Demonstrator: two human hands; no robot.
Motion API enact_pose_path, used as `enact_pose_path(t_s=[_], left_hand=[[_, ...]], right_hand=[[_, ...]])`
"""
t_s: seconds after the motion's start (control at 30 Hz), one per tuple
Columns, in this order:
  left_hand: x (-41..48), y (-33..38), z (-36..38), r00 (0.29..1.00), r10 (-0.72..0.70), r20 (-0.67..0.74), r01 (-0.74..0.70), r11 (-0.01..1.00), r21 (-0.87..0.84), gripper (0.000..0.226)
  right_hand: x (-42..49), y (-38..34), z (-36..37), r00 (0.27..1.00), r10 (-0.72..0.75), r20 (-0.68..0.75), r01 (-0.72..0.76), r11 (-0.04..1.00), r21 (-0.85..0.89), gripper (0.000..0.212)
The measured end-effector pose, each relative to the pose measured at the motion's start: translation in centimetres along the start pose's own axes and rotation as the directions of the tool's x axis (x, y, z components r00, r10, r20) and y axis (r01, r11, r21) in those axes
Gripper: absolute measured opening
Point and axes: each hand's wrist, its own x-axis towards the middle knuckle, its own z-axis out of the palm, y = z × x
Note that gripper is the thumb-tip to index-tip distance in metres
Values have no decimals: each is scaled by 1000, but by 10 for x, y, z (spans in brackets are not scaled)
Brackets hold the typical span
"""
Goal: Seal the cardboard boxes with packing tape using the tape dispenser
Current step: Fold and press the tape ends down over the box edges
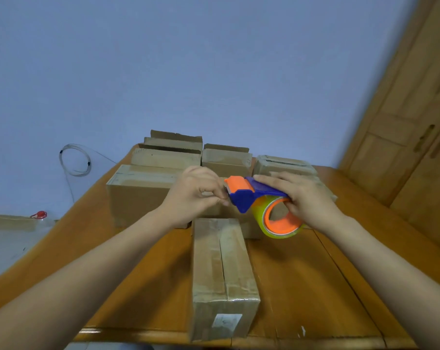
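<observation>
A long narrow cardboard box [222, 271] lies lengthwise on the wooden table [315, 286] right in front of me, its flaps closed along a centre seam. Above its far end I hold a blue and orange tape dispenser [249, 195] with a roll of clear tape [279, 221]. My right hand [304, 198] grips the dispenser over the roll. My left hand [198, 193] pinches at the dispenser's front end, where the tape edge sits; the tape itself is too small to make out.
Several more cardboard boxes stand behind: a large closed box [138, 193] at the left, open-flapped boxes [224, 160] at the back, another box [282, 165] at the right. A wooden cabinet [416, 137] rises on the right. A coiled cable [74, 160] hangs on the wall.
</observation>
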Motion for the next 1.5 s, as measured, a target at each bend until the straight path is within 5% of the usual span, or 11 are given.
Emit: enact_pose_path(t_s=[0.37, 0.6, 1.0, 1.5], left_hand=[[-40, -34, -32, 991, 126, -31, -119, 975, 186, 27], [-55, -49, -39, 926, 362, 109, -371, 811, 453, 29], [-67, -69, -31, 903, 389, 184, -418, 687, 595, 29], [-75, -84, -17, 954, 281, 101, -293, 816, 499, 28]], right_hand=[[-43, 35, 0, 999, -30, -46, 23, 989, -148, 72], [-56, 47, 14, 999, -51, 5, 51, 974, -222, 95], [-54, 56, 29, 1000, -25, 13, 28, 967, -254, 96], [-59, 61, 48, 999, -13, 32, 20, 974, -224, 91]])
